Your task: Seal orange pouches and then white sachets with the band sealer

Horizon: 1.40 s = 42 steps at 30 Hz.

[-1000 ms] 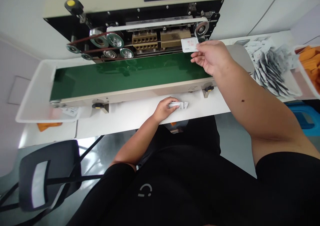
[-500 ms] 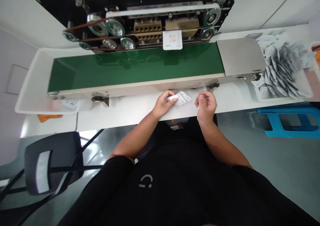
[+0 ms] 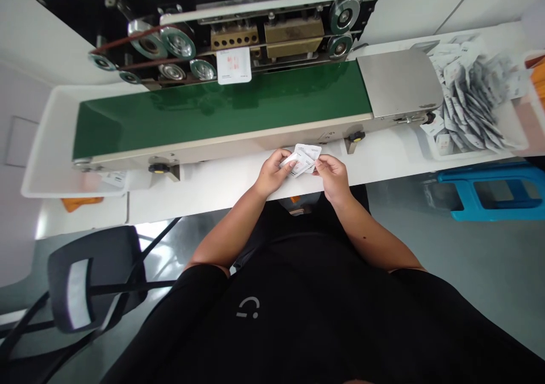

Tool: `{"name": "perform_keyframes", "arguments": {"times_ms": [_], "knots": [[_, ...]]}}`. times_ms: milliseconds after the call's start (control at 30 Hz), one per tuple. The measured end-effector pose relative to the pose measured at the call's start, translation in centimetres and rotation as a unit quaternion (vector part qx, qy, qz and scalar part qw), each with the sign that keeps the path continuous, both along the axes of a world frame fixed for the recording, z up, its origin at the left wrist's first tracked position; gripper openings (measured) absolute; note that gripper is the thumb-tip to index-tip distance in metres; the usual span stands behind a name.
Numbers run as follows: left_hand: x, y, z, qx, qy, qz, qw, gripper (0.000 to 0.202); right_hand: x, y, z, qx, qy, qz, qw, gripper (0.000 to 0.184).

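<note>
My left hand (image 3: 275, 172) is closed around a few small white packets (image 3: 301, 163), thumb on top, just in front of the machine. The packets are fanned out and overlap. At their right edge, my right hand (image 3: 334, 177) pinches a packet between thumb and fingertips. Beyond my hands, a single white packet (image 3: 234, 73) with faint red print hangs from the machine's band. Its lower part is over the green conveyor belt (image 3: 281, 97).
A band sealing machine (image 3: 289, 32) with wheels and brass blocks spans the back. At the right stands a white bin (image 3: 522, 137) heaped with packets; another white bin (image 3: 46, 168) is under the belt's left end. A blue stool (image 3: 468, 197) and a black chair (image 3: 102, 270) flank me.
My right hand has come left and taken hold of a packet at the fan's edge. The packets have spread apart. The packet in the machine has travelled left along the band.
</note>
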<state>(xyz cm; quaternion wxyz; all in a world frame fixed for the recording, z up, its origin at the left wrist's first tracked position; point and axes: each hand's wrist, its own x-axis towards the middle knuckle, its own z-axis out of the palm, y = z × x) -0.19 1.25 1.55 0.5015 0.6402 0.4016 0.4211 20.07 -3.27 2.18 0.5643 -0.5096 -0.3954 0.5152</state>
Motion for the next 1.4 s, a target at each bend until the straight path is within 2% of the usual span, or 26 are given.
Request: {"name": "perform_keyframes", "arguments": {"times_ms": [133,233,333,433,533,700,800,933,1133,1267,1400], "knots": [[0.0,-0.1,0.2,0.005,0.022,-0.031,0.999,0.039,1.0,0.6,1.3,0.044,-0.068,0.019,0.997,0.037],[0.1,-0.1,0.3,0.006,0.029,-0.046,0.999,0.038,2.1,1.2,2.1,0.027,-0.13,0.06,0.989,0.031],[0.1,-0.1,0.1,-0.006,0.022,-0.027,0.999,0.038,3.4,1.8,3.0,0.015,-0.164,0.036,0.986,0.022],[0.0,-0.1,-0.1,-0.022,0.008,-0.006,1.0,0.038,5.3,2.2,4.6,0.046,-0.139,-0.036,0.989,0.017],[-0.1,-0.1,-0.1,-0.031,-0.001,0.002,1.0,0.039,7.5,2.7,7.1,0.055,-0.082,-0.086,0.991,0.02],[-0.1,-0.1,0.0,-0.034,0.002,-0.005,0.999,0.037,10.0,4.5,11.6,0.038,0.027,-0.088,0.995,0.02],[-0.1,-0.1,0.0,-0.033,0.002,-0.009,0.999,0.036,10.6,6.0,13.7,-0.022,0.041,-0.089,0.995,0.015],[-0.2,-0.1,-0.2,-0.038,-0.001,-0.014,0.999,0.035,11.1,7.8,16.0,-0.102,0.049,-0.081,0.99,0.018],[0.0,-0.1,0.0,-0.041,-0.002,-0.021,0.999,0.037,9.9,10.1,18.7,-0.103,0.074,-0.121,0.985,0.017],[0.0,-0.1,0.3,-0.04,-0.002,-0.021,0.999,0.036,8.5,12.0,19.1,-0.128,0.076,-0.144,0.978,0.018],[0.0,-0.1,0.4,-0.037,0.001,-0.031,0.999,0.036,7.2,13.4,18.9,-0.143,0.083,-0.135,0.977,0.014]]}}
